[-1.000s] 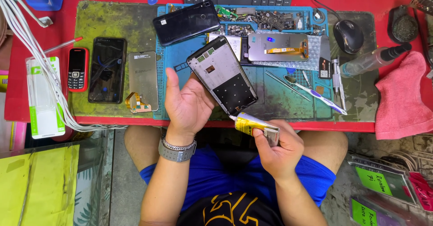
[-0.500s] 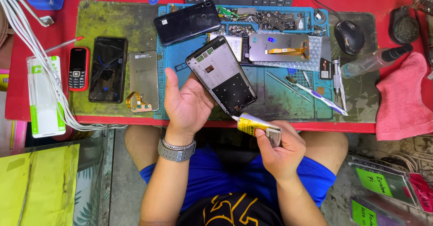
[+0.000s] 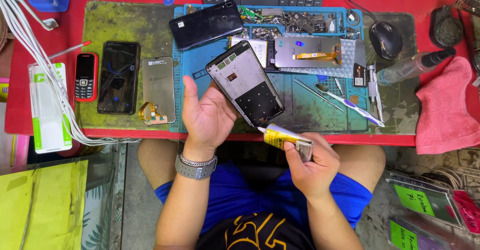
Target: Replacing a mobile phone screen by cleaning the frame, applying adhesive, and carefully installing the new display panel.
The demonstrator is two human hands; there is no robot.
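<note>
While the left hand holds a bare phone frame tilted above the near edge of the counter, its fingers clamped along the frame's left side, the right hand has its fingers closed around a yellow glue tube. The tube's nozzle touches the frame's lower corner. On the blue mat behind lie a screen panel and a toothbrush; a pink cloth sits at the right edge.
</note>
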